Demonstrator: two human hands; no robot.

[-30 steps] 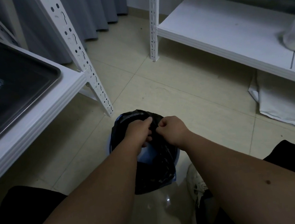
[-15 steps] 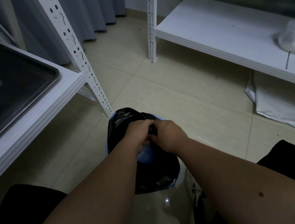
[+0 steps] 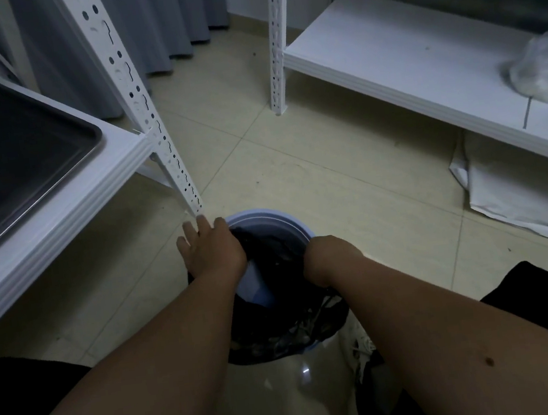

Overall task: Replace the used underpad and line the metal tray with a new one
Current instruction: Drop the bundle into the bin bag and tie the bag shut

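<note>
Both hands at the bin; metal tray bare on the left shelf.

Left hand (image 3: 210, 249): grip closed on the black bin liner (image 3: 291, 329) at the near-left rim of the blue bin (image 3: 267, 216), outer fingers splayed over the edge. Right hand (image 3: 329, 257): curled down into the bin mouth, fingers hidden, so I cannot tell the state of its grip. A light blue folded sheet (image 3: 258, 287) lies inside the liner between the hands. Metal tray (image 3: 18, 159): flat on the white shelf (image 3: 70, 215) to the left, well apart from the bin, long axis running from near-left to far-right; surface dark, shiny, unlined, round label on its bottom. White sheet (image 3: 522, 190) lies on the floor under the right shelf (image 3: 385, 55).
</note>
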